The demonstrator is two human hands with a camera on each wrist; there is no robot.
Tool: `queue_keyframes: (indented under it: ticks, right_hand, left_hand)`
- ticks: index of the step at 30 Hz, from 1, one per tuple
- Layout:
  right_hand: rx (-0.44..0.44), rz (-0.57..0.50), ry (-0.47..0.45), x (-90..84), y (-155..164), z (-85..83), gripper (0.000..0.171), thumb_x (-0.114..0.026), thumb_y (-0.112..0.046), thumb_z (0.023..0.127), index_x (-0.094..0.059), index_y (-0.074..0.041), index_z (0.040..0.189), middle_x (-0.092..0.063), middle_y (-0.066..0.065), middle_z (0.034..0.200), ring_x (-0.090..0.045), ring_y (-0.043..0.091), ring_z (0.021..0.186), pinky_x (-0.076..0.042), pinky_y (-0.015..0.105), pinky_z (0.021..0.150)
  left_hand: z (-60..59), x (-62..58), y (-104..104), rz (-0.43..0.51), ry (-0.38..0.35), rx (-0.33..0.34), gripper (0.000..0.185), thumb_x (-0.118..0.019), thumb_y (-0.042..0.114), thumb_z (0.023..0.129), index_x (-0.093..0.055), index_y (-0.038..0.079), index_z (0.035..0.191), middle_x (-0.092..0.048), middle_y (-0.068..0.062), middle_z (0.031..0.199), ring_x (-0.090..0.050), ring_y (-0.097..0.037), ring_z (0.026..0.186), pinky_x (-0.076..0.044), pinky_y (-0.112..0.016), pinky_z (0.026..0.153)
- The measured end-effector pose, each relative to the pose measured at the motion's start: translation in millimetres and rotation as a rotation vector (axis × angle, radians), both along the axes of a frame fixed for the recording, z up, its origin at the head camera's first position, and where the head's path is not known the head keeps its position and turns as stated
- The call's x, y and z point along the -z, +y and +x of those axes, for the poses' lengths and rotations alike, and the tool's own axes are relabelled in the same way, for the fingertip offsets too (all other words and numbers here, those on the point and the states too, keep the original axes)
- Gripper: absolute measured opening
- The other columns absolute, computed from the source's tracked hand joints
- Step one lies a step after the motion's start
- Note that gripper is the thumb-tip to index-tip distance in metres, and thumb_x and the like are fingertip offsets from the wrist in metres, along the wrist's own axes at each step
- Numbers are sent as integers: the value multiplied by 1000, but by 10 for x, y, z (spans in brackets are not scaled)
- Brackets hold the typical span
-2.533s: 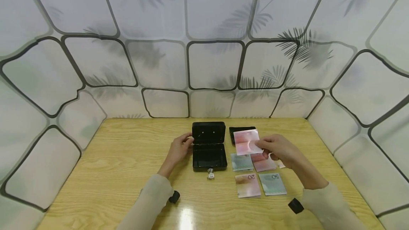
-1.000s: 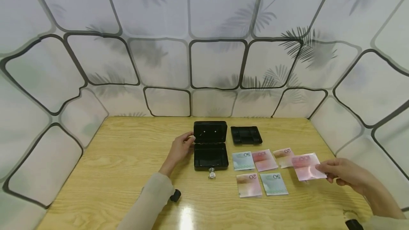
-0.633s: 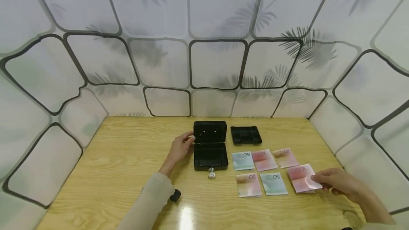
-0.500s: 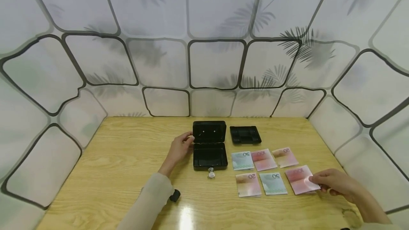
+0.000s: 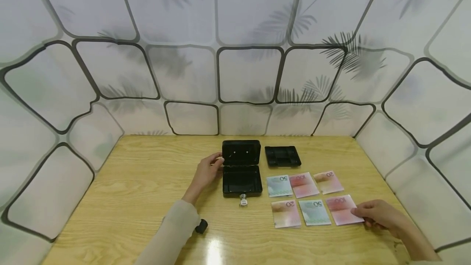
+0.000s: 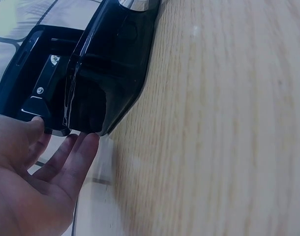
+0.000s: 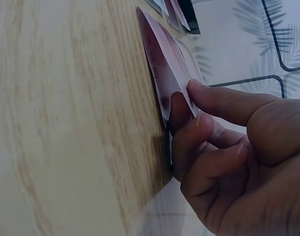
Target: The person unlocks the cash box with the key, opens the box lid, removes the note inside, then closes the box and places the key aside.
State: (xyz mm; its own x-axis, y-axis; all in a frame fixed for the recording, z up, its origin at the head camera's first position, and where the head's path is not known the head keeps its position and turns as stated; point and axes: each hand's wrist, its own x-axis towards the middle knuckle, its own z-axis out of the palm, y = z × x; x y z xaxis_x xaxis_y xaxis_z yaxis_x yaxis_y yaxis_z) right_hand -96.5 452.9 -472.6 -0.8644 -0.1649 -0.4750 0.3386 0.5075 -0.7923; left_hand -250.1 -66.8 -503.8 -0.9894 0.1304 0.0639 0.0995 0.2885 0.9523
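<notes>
A small black cash box [image 5: 242, 180] stands on the table with its lid [image 5: 241, 153] raised and a key in the front lock [image 5: 243, 199]. My left hand [image 5: 207, 171] holds the left edge of the lid, thumb in front and fingertips by the hinge side, seen close in the left wrist view. At the right, a folded pink 100 banknote [image 5: 342, 209] lies at the end of the front row. My right hand [image 5: 379, 214] pinches its right edge, thumb [image 7: 204, 93] on top and fingers curled beneath.
Beside it lie a folded 50 note [image 5: 315, 212] and a 20 note [image 5: 286, 214]. Behind them are another 50 [image 5: 279, 186], a 100 [image 5: 304, 185] and a 20 [image 5: 328, 182]. A black tray [image 5: 282, 156] sits right of the lid, before the curtain [image 5: 243, 75].
My right hand has carried the 100 note from near the black tray to the right, then down and left onto the table beside the front 50. The left hand stays at the lid.
</notes>
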Motion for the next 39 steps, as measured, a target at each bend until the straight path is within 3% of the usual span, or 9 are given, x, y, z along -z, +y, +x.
queue_keyframes:
  ticks: [4, 8, 12, 19, 26, 31, 35, 39]
  right_hand:
    - [19, 31, 16, -6, -22, 17, 38, -64, -23, 103, -60, 13, 93, -56, -4, 62, -44, 3, 51, -35, 17, 46]
    - [50, 38, 15, -10, -42, 33, 30, -66, -23, 102, -66, 4, 89, -56, -4, 61, -45, 4, 51, -35, 17, 46]
    - [72, 59, 17, 3, -53, 50, 23, -67, -23, 101, -68, -5, 87, -57, -5, 61, -47, 4, 52, -37, 17, 46]
    - [80, 61, 27, 10, -71, 74, 23, -67, -23, 101, -70, -2, 91, -57, -4, 61, -46, 4, 51, -37, 17, 45]
    - [116, 318, 89, -57, -115, 95, 35, -71, -36, 98, -72, -4, 84, -50, -5, 61, -39, 8, 53, -32, 20, 47]
    - [163, 350, 86, -159, -125, 87, 48, -69, -41, 99, -72, 7, 108, -61, 0, 75, -42, 10, 56, -35, 22, 47]
    - [185, 303, 123, -240, -142, 44, 53, -64, -37, 103, -64, 12, 122, -65, 3, 85, -56, 14, 69, -43, 24, 51]
    - [176, 214, 172, -307, -135, -64, 51, -62, -30, 105, -58, 15, 130, -69, 4, 96, -61, 16, 78, -48, 26, 56]
  left_hand:
    - [6, -9, -5, -33, 23, 0, 34, -61, 14, 106, -64, -1, 136, -71, -24, 119, -74, -31, 95, -64, -39, 77]
    - [12, -16, -9, -65, 34, -1, 35, -61, 16, 106, -64, 0, 137, -71, -23, 119, -73, -30, 99, -62, -41, 84]
    - [11, -15, -9, -63, 24, -1, 35, -61, 16, 106, -64, 0, 137, -71, -23, 120, -73, -30, 98, -63, -41, 82]
    - [13, -15, -1, -54, 27, -2, 34, -61, 15, 106, -65, -1, 135, -72, -23, 118, -73, -30, 97, -63, -39, 79]
    - [18, -11, -4, -55, 21, 1, 34, -61, 16, 106, -65, 0, 136, -71, -23, 119, -73, -31, 98, -63, -40, 81]
    - [7, 0, -7, -57, 30, -1, 34, -61, 16, 106, -65, 0, 136, -72, -23, 119, -73, -30, 98, -63, -40, 81]
    - [5, -9, -7, -52, 27, -2, 34, -61, 16, 106, -64, 0, 136, -71, -23, 119, -73, -30, 97, -63, -40, 80]
    - [11, -18, -8, -46, 11, -2, 35, -61, 16, 106, -64, -1, 137, -71, -24, 121, -73, -31, 98, -63, -40, 80]
